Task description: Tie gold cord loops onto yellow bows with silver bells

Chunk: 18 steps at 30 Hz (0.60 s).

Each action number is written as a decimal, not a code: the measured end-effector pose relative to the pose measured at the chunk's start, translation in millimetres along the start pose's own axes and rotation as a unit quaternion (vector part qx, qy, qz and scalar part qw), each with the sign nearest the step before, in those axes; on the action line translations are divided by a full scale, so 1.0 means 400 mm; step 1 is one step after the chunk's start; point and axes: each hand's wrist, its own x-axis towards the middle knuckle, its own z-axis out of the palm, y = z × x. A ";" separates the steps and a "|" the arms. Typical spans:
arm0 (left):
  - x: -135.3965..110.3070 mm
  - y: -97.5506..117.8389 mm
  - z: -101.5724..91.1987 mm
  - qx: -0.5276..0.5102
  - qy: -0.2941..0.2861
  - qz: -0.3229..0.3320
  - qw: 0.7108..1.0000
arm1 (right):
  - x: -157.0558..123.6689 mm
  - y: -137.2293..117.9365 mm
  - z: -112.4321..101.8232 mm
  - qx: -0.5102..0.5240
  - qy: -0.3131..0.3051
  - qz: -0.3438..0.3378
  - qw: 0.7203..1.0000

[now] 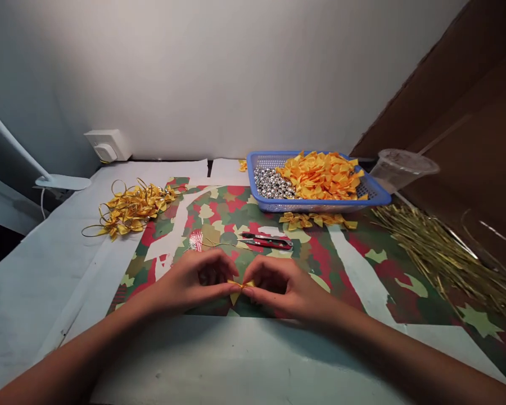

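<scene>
A small yellow ribbon bow (235, 296) is pinched between my two hands near the front of the patterned sheet. My left hand (202, 281) grips its left loop between thumb and forefinger. On the other side, my right hand (276, 284) pinches the right loop the same way. Just beyond my fingers lie red-and-black thread snips (267, 243), with a thin gold cord (219, 244) to their left. Behind the snips, several yellow bows (316, 220) lie in a row before the blue basket.
The blue basket (320, 207) holds silver bells or beads (273, 184) and a heap of yellow bows (322, 175). At left is a pile of bows with gold loops (137, 208). Gold cords (438, 247) spread along the right, near a clear plastic cup (398, 169). A lamp base (63, 181) stands far left.
</scene>
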 end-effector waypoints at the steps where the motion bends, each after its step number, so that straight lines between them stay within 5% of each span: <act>1: 0.002 0.002 0.000 -0.009 -0.002 -0.009 1.000 | -0.001 -0.003 -0.003 0.009 -0.003 0.003 1.000; 13: 0.006 0.012 -0.001 -0.038 -0.032 -0.055 0.997 | -0.005 -0.018 -0.015 0.075 0.014 0.026 0.997; 18: 0.011 0.028 0.016 0.038 0.010 -0.024 0.999 | -0.015 -0.012 -0.001 0.093 0.064 0.021 0.993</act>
